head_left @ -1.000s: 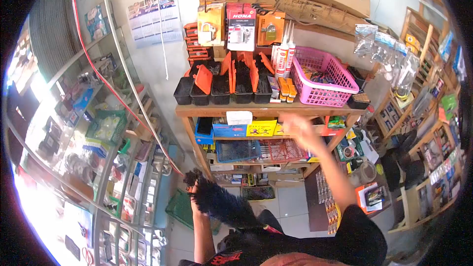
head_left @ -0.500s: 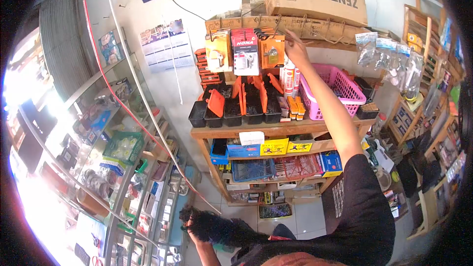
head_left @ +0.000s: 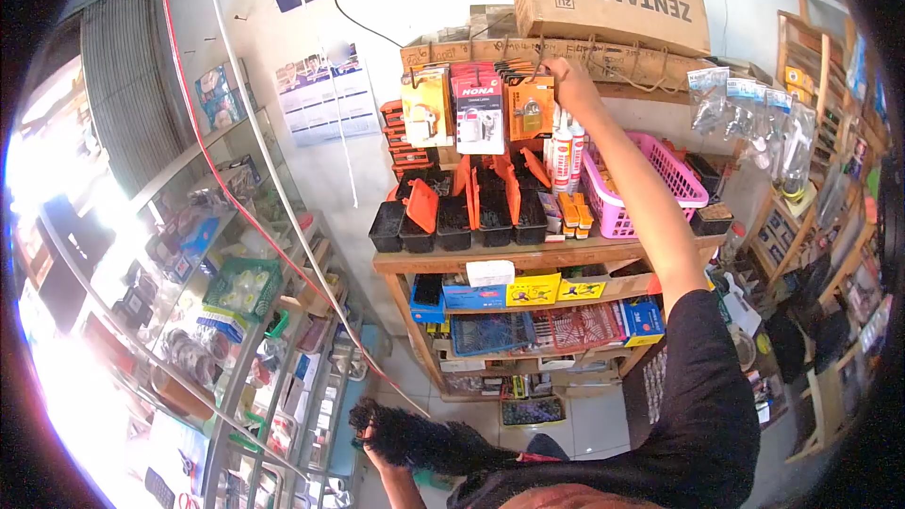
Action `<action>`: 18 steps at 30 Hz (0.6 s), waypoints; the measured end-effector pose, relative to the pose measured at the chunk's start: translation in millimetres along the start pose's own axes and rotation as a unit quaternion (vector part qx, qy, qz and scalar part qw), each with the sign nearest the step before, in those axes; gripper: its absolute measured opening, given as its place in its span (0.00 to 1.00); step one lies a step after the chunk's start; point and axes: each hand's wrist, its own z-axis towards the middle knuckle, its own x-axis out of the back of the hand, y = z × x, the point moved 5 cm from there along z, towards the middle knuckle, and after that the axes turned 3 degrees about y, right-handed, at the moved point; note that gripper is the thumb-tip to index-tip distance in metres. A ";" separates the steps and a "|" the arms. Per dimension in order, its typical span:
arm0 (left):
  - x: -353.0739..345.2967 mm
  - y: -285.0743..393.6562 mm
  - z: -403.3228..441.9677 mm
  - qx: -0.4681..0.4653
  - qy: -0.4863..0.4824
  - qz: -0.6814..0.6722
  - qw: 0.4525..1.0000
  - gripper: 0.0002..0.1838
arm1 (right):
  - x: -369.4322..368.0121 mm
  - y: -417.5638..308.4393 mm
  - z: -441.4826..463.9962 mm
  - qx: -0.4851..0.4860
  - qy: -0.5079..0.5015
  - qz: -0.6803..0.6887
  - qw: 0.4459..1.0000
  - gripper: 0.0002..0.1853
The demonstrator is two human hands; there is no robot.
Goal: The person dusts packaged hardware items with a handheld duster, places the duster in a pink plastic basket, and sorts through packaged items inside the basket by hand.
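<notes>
My right hand [head_left: 571, 87] is raised to the right edge of the orange padlock pack [head_left: 531, 109], its fingers closed at the hook; what they pinch is too small to make out. Beside that pack hang the pink HONA padlock pack [head_left: 479, 119] and a yellow-orange padlock pack [head_left: 426, 113]. Low in the view, my left hand [head_left: 370, 443] is wrapped round the end of a black feather duster [head_left: 424, 438], which lies across towards my body.
Black bins with orange lids [head_left: 454, 221], white sealant tubes [head_left: 568, 155] and a pink basket [head_left: 650, 179] stand on the wooden shelf [head_left: 547, 254]. A ZENTAMA carton [head_left: 613, 5] sits above. Glass shelving [head_left: 222, 358] stands left, with red and white cords hanging before it.
My right hand has risen from the shelf front to the hanging padlock packs, and now touches the rightmost one. My left hand keeps its hold on the duster, slightly lower in view.
</notes>
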 end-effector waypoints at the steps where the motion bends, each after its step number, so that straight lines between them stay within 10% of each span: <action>1: -1.5 0.1 0.2 0.004 -0.005 -0.005 1.000 0.16 | 2.1 0.7 2.6 0.007 -0.018 0.003 1.000 0.10; 6: 1.7 -9.4 6.4 0.014 -0.010 -0.010 1.000 0.16 | 20.3 -8.4 11.8 0.036 -0.124 -0.011 0.992 0.10; 18: -22.8 -37.4 2.0 0.143 0.018 0.024 0.989 0.15 | 20.4 -3.1 -8.9 -0.029 -0.028 0.067 0.997 0.14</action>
